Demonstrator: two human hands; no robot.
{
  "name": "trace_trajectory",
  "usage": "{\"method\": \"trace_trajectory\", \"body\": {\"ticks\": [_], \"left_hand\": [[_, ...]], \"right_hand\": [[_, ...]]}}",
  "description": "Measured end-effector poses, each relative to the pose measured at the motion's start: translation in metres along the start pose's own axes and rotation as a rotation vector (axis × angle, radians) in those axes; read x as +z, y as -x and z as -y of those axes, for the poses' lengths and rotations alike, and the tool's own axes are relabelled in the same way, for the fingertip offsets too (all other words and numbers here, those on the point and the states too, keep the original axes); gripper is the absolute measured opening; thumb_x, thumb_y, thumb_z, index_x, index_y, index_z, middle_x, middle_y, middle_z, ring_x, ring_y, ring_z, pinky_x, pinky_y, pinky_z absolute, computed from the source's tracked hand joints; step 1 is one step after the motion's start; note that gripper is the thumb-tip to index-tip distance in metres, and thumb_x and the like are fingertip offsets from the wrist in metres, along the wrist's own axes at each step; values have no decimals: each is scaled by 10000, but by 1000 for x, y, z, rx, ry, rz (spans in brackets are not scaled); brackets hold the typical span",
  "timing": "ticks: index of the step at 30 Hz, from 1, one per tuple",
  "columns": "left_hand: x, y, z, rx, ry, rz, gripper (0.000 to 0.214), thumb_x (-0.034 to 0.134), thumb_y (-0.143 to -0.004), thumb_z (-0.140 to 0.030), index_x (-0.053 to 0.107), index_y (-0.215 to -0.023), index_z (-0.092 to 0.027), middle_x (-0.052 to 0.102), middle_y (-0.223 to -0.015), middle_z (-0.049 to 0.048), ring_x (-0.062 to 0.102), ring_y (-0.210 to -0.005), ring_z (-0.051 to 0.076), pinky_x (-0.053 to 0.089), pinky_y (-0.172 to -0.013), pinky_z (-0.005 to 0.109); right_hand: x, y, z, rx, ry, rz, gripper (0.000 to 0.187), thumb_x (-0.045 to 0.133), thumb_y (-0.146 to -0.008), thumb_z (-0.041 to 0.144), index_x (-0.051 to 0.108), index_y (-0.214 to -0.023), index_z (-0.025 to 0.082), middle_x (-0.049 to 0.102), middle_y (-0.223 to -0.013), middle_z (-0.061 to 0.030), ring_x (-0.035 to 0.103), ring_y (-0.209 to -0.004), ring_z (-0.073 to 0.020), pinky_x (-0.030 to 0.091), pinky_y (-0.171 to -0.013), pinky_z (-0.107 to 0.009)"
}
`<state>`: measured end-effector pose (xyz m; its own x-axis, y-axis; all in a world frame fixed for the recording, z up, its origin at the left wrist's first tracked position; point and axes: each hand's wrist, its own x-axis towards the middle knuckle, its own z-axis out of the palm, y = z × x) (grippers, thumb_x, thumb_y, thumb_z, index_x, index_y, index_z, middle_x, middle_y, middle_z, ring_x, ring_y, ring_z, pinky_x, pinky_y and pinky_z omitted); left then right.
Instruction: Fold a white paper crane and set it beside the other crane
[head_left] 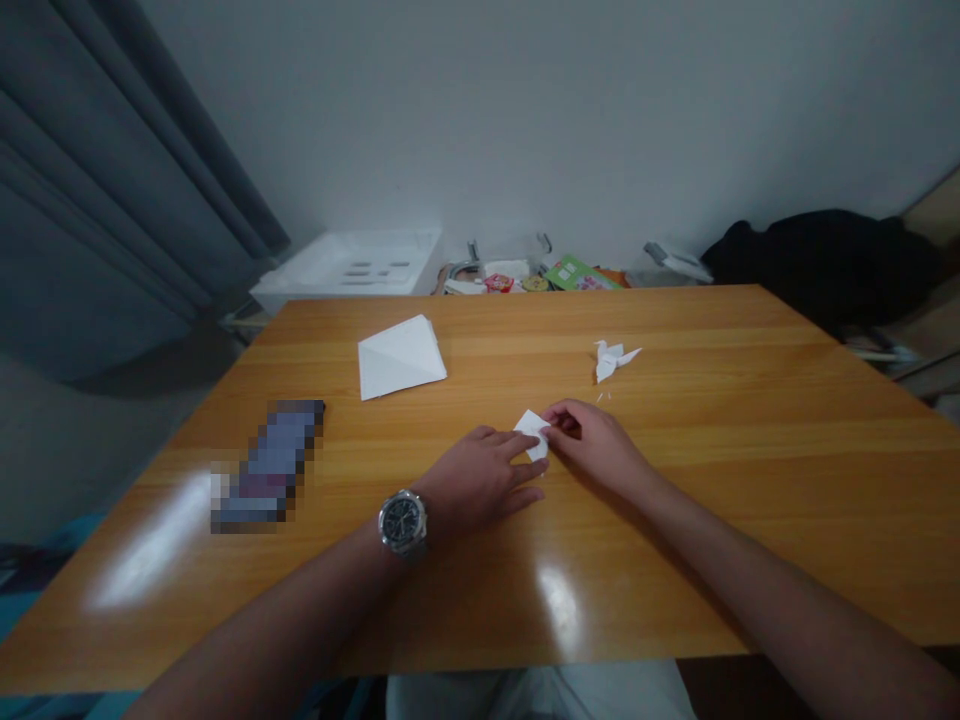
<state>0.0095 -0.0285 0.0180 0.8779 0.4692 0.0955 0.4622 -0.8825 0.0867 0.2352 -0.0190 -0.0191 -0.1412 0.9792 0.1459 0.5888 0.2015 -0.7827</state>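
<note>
A small folded piece of white paper [530,424] lies on the wooden table between my hands. My left hand [487,475], with a watch [403,522] on its wrist, rests its outstretched fingers on the paper's left and lower part. At the paper's right edge my right hand [589,440] pinches it between thumb and curled fingers. Beyond my right hand stands a white paper crane [611,358], with a few tiny white scraps just in front of it. Part of the folded paper is hidden under my left fingers.
A stack of white paper sheets [401,358] sits at the back left of the table [712,480]. A pixelated, phone-like object [274,465] lies at the left. Behind the far edge are a white plastic bin [360,265], a green packet [581,273] and a black cloth heap [825,260].
</note>
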Motion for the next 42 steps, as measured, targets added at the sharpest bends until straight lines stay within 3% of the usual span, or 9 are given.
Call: {"method": "trace_trajectory", "body": {"ticks": [8,14,19,21,25,28,34,42], "left_hand": [[2,-1,1,2,53,-56,347,478,-1018,-435,643,-1261,-251,605,-1374,84,604,-1191,270,467,-977,437],[2,-2,3,-10,143,-192,283,509,-1010,-365,662,-1208,-233,639,-1296,77,595,-1174,249,456,-1018,433],[5,-7,5,-302,332,-475,263,550,-973,-282,600,-1214,-190,620,-1225,114,581,-1159,248,476,-1032,434],[9,-9,7,-406,471,-530,281,579,-957,-304,571,-1206,-174,628,-1178,114,607,-1107,235,507,-999,415],[16,-10,6,-435,847,-469,265,568,-968,-363,569,-1161,-182,691,-1060,75,675,-940,185,566,-847,328],[17,-11,3,-454,1005,-418,260,568,-967,-400,594,-1100,-178,715,-949,54,691,-830,171,560,-723,274],[16,-14,1,-530,1126,-484,243,637,-911,-392,624,-976,-159,720,-878,45,689,-766,162,530,-662,238],[18,-16,1,-533,1177,-459,267,674,-888,-396,615,-970,-149,710,-874,53,673,-759,155,520,-662,241]], "right_hand": [[-1,-3,-5,-117,42,17,97,649,-855,223,685,-941,194,679,-917,-64,620,-862,-222,492,-770,-354],[-3,0,-3,-65,-85,39,94,607,-910,284,628,-962,209,680,-874,-32,625,-783,-190,490,-730,-327],[-5,1,2,-75,-316,39,133,626,-910,323,603,-973,208,657,-918,-33,622,-839,-185,503,-789,-330],[-6,2,5,-64,-393,40,146,644,-901,333,598,-961,208,643,-907,-26,619,-834,-179,506,-784,-322],[-4,5,11,-46,-470,80,160,658,-899,342,595,-966,211,643,-913,-19,627,-847,-173,512,-797,-316],[-3,8,18,-41,-481,105,174,666,-897,352,594,-972,212,642,-912,-16,631,-846,-167,516,-805,-313],[-1,12,29,9,-537,132,249,664,-888,450,577,-929,220,670,-860,-21,660,-781,-174,551,-741,-320],[2,15,29,-13,-460,45,171,650,-912,374,594,-895,213,642,-819,-7,623,-734,-151,520,-683,-278]]}}
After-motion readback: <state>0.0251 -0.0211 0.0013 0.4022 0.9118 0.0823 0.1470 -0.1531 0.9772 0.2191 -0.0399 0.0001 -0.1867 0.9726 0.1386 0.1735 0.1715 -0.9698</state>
